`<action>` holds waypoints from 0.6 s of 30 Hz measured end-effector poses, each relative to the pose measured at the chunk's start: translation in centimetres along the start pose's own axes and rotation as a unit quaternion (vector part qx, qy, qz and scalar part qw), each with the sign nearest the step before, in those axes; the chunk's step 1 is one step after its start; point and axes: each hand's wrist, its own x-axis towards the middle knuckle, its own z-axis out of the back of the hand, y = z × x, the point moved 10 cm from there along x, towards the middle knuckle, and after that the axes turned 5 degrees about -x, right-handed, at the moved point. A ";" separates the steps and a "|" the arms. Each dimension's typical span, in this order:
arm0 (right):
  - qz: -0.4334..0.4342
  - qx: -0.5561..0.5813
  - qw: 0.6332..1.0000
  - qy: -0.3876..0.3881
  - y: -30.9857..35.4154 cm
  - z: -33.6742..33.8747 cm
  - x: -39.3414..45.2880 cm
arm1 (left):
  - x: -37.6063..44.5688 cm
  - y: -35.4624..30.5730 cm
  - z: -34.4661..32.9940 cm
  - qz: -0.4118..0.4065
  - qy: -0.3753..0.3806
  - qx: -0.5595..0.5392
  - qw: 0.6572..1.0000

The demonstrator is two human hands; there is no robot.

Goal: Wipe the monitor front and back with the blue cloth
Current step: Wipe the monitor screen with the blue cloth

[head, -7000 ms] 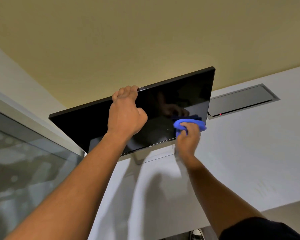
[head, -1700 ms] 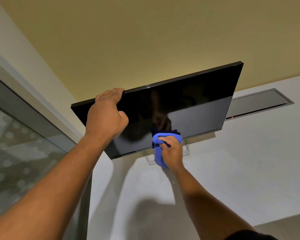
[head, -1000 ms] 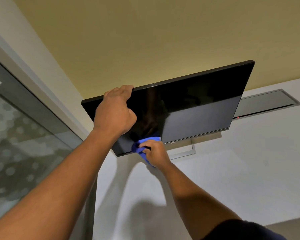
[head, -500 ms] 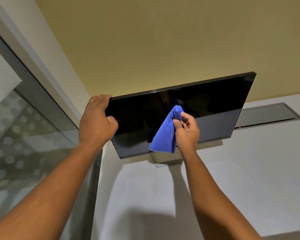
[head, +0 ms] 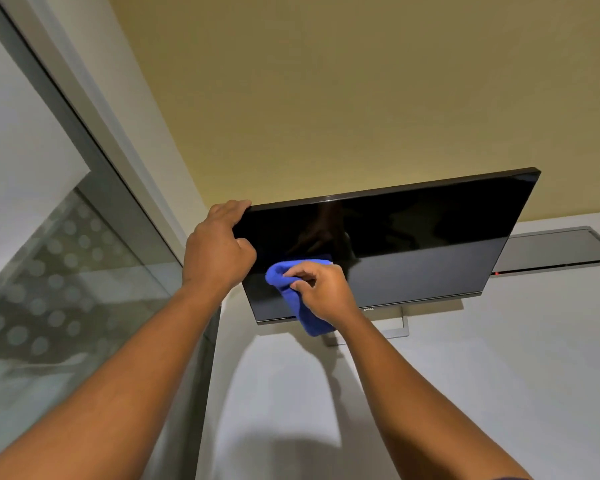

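A black flat monitor stands on a white desk, its dark screen facing me and its silver stand showing below the bottom edge. My left hand grips the screen's upper left corner. My right hand is closed on the bunched blue cloth and presses it against the lower left part of the screen. The cloth's lower end hangs past the bottom bezel. The monitor's back is hidden.
A grey cable hatch with a small red light is set into the desk right of the monitor. A glass partition with frosted dots and a metal frame runs along the left. A tan wall rises behind the monitor.
My right hand has gone from holding the cloth loosely hanging in front of the screen to bunching it against the lower left of the screen. My left hand kept its hold on the top left corner.
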 end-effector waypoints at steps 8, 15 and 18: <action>-0.053 0.113 0.911 -0.393 -0.7 8.7 -4.0 | 0.1 0.6 0.7 0.027 -0.015 -0.059 0.998; 0.161 0.001 0.911 -0.381 9.3 5.4 -1.2 | -0.1 0.8 0.4 0.026 -0.024 -0.069 0.997; 0.234 -0.124 0.914 -0.307 11.1 2.7 -0.7 | -0.1 1.0 0.4 0.024 -0.015 -0.075 0.997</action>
